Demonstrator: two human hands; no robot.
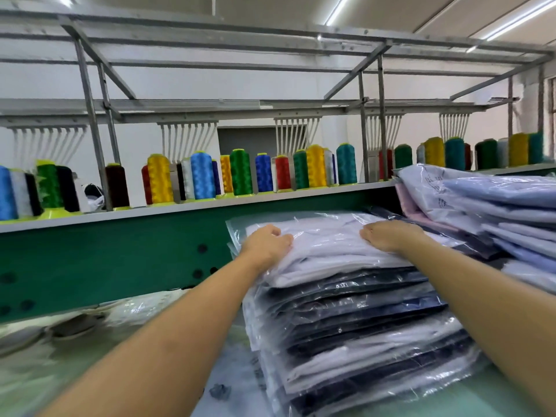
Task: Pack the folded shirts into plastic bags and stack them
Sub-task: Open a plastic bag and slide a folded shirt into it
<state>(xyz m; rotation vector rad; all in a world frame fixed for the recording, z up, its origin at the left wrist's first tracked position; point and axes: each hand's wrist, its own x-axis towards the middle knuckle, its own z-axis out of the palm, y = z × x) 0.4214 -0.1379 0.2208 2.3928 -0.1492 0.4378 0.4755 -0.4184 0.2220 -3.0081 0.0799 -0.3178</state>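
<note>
Probably light, soft, slippery film: top bagged shirt [328,246] under left hand [267,242], right hand [388,236]; fingers [285,239] bent, grip unclear. Hold side edges.

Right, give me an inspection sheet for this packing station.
Surface: pale green table, partly covered by plastic.
Job's things: top bagged white shirt on a tall stack of bagged shirts, white and navy; leaning pile right.
Clutter: loose plastic bags, left.
Grippers: left hand and right hand on the top shirt, fingers curled; grip unclear.
Cables: nothing seen.
Surroundings: thread cones on shelf, green machine beam, overhead metal frame.
</note>
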